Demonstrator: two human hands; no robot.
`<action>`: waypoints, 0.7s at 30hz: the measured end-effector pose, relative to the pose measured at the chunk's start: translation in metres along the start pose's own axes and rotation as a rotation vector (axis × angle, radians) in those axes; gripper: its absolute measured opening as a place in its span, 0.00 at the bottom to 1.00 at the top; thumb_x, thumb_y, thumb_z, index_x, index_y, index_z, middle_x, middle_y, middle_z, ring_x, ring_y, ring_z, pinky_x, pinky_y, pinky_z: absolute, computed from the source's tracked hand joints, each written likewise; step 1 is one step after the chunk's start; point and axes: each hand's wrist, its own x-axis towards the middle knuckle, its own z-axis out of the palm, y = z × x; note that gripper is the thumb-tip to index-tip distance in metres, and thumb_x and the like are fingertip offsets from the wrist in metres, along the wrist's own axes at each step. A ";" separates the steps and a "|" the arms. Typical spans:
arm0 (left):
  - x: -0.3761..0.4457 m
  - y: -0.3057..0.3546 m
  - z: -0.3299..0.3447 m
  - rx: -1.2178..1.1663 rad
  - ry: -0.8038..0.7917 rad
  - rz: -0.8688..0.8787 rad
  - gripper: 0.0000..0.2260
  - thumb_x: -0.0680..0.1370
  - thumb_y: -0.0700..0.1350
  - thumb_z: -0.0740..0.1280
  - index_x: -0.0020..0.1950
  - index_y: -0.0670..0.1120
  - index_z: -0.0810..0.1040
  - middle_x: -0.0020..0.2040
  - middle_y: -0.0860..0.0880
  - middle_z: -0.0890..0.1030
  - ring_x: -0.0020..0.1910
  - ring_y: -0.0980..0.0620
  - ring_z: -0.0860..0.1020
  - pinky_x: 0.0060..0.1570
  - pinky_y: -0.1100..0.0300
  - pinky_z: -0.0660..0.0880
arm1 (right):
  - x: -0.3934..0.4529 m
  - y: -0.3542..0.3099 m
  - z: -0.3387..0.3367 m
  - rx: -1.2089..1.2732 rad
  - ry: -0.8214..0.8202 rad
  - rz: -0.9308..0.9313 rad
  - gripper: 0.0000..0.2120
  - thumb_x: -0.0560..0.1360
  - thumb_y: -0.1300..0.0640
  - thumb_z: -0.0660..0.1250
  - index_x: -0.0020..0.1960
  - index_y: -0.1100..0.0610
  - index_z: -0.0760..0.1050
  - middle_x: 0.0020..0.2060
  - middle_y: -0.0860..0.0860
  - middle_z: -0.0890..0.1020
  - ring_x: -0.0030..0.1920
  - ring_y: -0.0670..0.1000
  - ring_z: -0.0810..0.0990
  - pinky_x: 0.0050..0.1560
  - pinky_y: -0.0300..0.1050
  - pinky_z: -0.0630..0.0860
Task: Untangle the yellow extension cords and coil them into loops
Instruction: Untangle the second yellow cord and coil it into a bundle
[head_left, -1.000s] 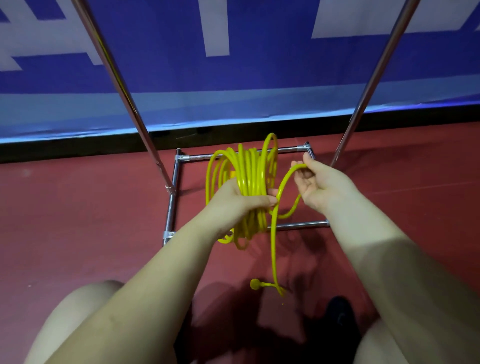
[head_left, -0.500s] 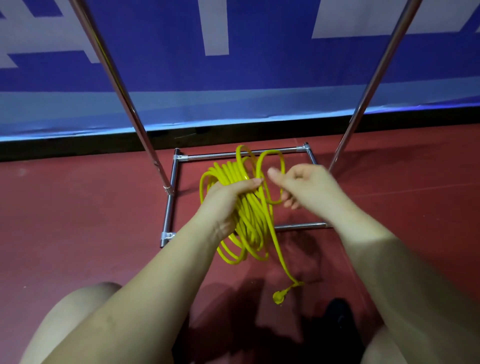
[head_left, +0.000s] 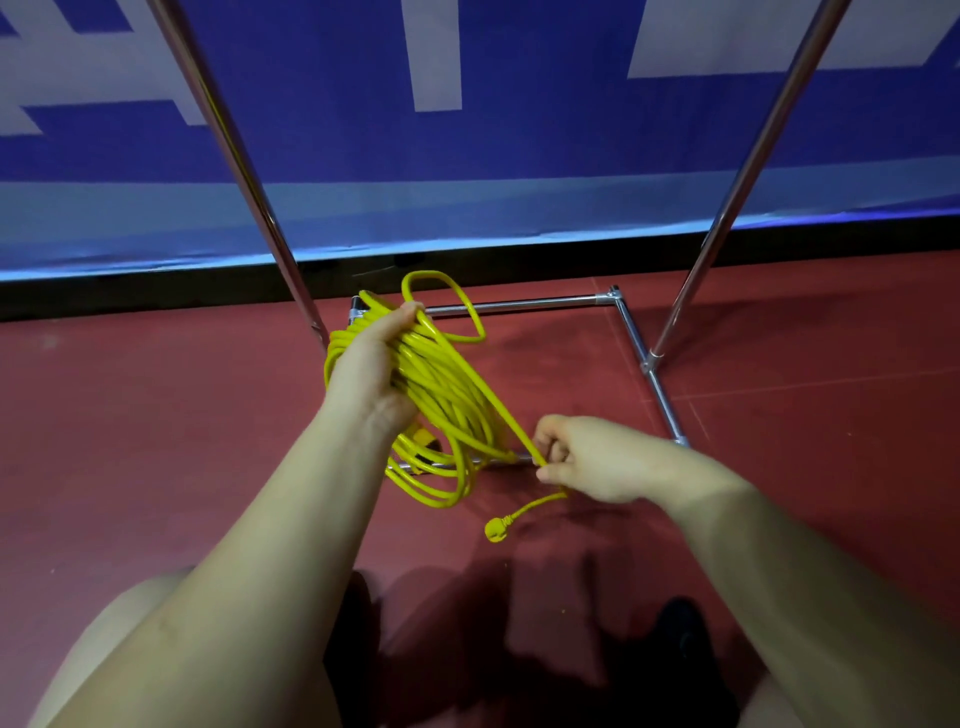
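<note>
1. In the head view we see our left hand (head_left: 371, 371) gripping the yellow cord (head_left: 447, 400), a bundle of many thin glossy loops above the red floor (head_left: 156, 441).
2. Our right hand (head_left: 587, 457) pinches its straight free strand; the plug (head_left: 495, 530) hangs beneath.

Glossy yellow plastic-looking cord (head_left: 447, 395), shiny chrome metal frame (head_left: 524, 304), matt red floor (head_left: 156, 415).

The right hand (head_left: 592, 457) has dropped nearer and rightward — sliding down the loose strand of bright yellow extension cord (head_left: 447, 395) — toward its round plug (head_left: 496, 530).
</note>
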 end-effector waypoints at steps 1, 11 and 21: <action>0.000 0.001 -0.001 0.004 0.000 0.006 0.09 0.77 0.44 0.66 0.36 0.44 0.77 0.29 0.49 0.78 0.29 0.52 0.78 0.37 0.56 0.79 | -0.001 0.001 -0.003 0.035 0.049 -0.009 0.07 0.75 0.57 0.66 0.47 0.52 0.67 0.32 0.44 0.73 0.31 0.42 0.70 0.37 0.40 0.67; -0.006 -0.007 -0.003 0.213 -0.059 0.009 0.09 0.76 0.44 0.67 0.36 0.44 0.76 0.27 0.49 0.77 0.26 0.54 0.77 0.33 0.61 0.77 | -0.009 -0.004 -0.039 0.538 0.633 0.024 0.10 0.77 0.59 0.64 0.55 0.50 0.78 0.33 0.47 0.78 0.26 0.43 0.73 0.30 0.39 0.78; -0.022 -0.012 0.005 0.396 -0.305 -0.086 0.06 0.64 0.45 0.70 0.37 0.44 0.78 0.28 0.47 0.77 0.27 0.52 0.77 0.37 0.57 0.75 | -0.011 -0.021 -0.045 1.183 0.415 0.169 0.04 0.75 0.60 0.67 0.49 0.58 0.76 0.36 0.53 0.81 0.27 0.45 0.81 0.31 0.37 0.79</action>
